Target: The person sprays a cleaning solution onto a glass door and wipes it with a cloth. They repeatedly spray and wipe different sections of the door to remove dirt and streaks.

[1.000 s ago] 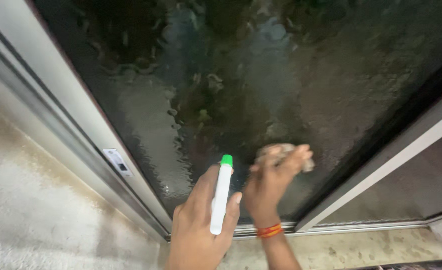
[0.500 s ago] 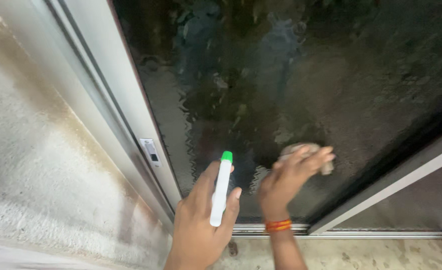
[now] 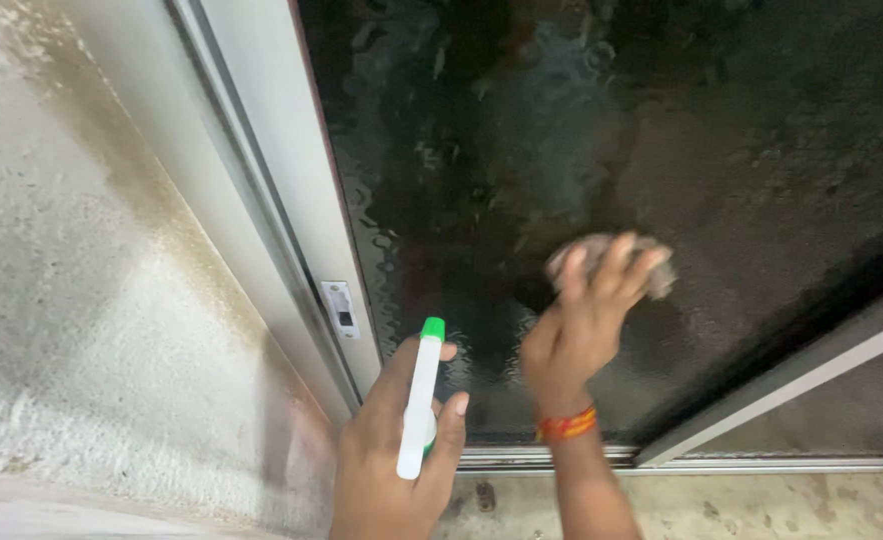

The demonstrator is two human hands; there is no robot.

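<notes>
My left hand [image 3: 391,455] grips a slim white spray bottle [image 3: 416,405] with a green cap, held upright just in front of the lower part of a dark, rippled glass pane [image 3: 581,150]. My right hand [image 3: 581,325], with an orange-red band on its wrist, presses a crumpled greyish cloth [image 3: 611,258] flat against the glass. The cloth shows only above and beside my fingers. Wet streaks cover the glass around the cloth.
A pale metal frame [image 3: 291,190] with a small latch plate [image 3: 340,307] borders the glass on the left. A rough, stained wall [image 3: 81,300] lies further left. A second frame bar [image 3: 791,375] crosses at lower right, above a metal bottom track [image 3: 741,463] and speckled floor.
My right hand has slid the cloth up the glass. The view has shifted, so the frame and wall fill more of the left side. My left hand still holds the bottle.
</notes>
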